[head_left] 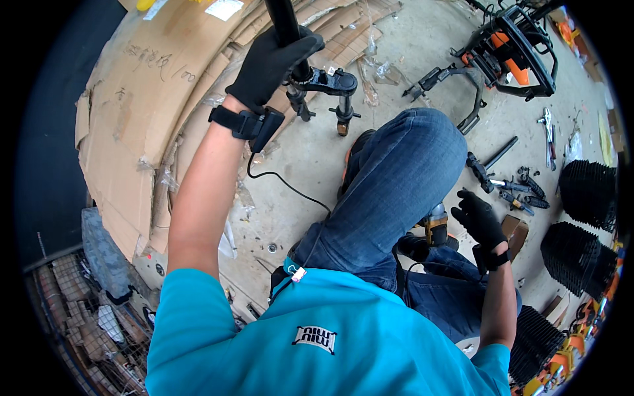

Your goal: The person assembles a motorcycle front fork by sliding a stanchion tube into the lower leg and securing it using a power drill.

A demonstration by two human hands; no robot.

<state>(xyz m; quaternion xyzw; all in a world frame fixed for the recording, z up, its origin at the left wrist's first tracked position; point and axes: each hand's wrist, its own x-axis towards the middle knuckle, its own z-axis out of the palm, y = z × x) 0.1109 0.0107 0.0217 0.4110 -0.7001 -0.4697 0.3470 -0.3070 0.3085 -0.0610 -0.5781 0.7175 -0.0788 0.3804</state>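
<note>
My left hand point(267, 69), in a black glove, is closed around the upright black tube of a fork assembly point(323, 82). Below that grip, the fork has a crown and two short legs, held near the floor in front of my raised knee. My right hand point(477, 216), also gloved in black, hangs to the right of the knee with its fingers apart and nothing in them. Beside it, a yellow and black power drill point(436, 226) is partly hidden by my leg.
Flattened cardboard point(145, 99) is piled at the left. A black frame with orange parts point(508, 53) stands far right. Loose shock absorbers point(518, 188), wrenches point(549, 138) and stacked black ribbed parts point(574, 257) lie at the right. A wire basket point(86, 317) sits lower left.
</note>
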